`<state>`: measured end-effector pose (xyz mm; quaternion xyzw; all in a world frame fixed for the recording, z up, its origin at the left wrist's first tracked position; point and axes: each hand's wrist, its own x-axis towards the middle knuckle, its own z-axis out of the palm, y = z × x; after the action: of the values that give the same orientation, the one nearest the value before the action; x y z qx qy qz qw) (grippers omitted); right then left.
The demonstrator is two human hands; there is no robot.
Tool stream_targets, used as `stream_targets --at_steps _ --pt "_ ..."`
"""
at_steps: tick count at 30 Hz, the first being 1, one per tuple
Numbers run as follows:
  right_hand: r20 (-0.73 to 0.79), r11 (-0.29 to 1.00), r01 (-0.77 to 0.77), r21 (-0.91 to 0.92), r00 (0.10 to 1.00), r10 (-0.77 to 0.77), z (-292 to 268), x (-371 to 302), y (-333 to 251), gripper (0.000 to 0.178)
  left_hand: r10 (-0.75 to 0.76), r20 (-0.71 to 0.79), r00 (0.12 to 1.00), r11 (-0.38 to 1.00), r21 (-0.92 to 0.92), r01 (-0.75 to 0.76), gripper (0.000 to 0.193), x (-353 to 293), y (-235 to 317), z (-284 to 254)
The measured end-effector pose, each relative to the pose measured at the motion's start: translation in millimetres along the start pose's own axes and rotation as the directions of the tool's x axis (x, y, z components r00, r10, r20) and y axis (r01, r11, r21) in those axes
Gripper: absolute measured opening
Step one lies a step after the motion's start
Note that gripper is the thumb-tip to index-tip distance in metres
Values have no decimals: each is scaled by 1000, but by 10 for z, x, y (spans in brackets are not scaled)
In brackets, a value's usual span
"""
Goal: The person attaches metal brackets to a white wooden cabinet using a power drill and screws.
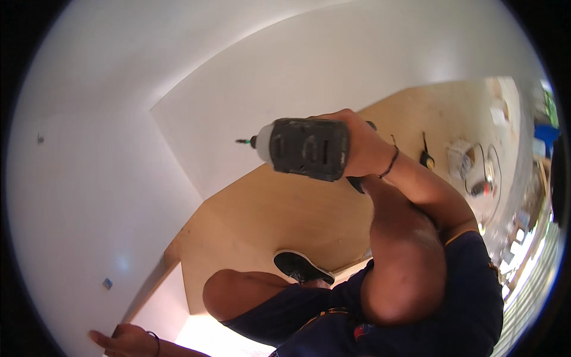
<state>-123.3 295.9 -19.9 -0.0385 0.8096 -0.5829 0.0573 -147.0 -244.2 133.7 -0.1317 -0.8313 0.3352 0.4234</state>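
My right hand (361,143) is wrapped round a black cordless drill driver (309,149), held up in front of the white panels. Its grey nose and green-tipped bit (244,141) point to the left. At the lower left, my left hand (132,341) is close to the white wall panel (77,226). One finger sticks out to the left and the others are curled; the picture's edge cuts off part of the hand, and whatever it may hold is hidden. Small fittings (107,284) sit on that panel.
I crouch on a tan wooden board (285,208), one dark shoe (302,267) on it. Off to the right lie a tape measure (426,159), a white box (461,159) and a corded red-and-black tool (480,188). White panels meet in a corner ahead.
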Motion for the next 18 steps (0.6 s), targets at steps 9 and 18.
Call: stream_targets --at_steps 9,18 --pt "-148 960 101 -261 979 -143 -167 -918 -275 54 -145 138 980 972 -167 167 42 5 -101 468" --pt "-707 909 -292 -298 707 -5 -223 -2703 -273 48 -488 561 668 224 -660 717 39 405 526 -18"
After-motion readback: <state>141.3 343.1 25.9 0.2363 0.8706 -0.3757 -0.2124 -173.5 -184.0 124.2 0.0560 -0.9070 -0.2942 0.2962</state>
